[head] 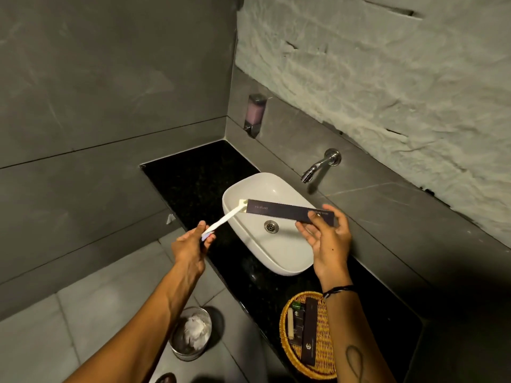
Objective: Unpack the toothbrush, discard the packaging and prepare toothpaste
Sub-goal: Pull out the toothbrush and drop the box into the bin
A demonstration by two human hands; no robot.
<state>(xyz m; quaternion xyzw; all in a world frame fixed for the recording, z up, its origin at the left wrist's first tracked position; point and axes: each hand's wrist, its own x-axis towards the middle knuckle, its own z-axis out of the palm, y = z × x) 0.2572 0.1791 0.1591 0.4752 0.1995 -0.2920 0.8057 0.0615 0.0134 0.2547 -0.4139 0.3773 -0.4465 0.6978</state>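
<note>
Over the white basin, left to right: left hand pinched shut on toothbrush handle, head at open box end. Dark box across basin; right hand half-open, fingertips gripping its right end.

Both forearms are showing bare, with no sleeves reaching into view. The right wrist is wearing a thin dark cord bracelet with small light flecks along it (it looks braided, though the detail is too fine to be sure). Further up the right forearm, a dark line tattoo is showing as a narrow, elongated loop. The left hand and right hand are wearing no rings or gloves.
</note>
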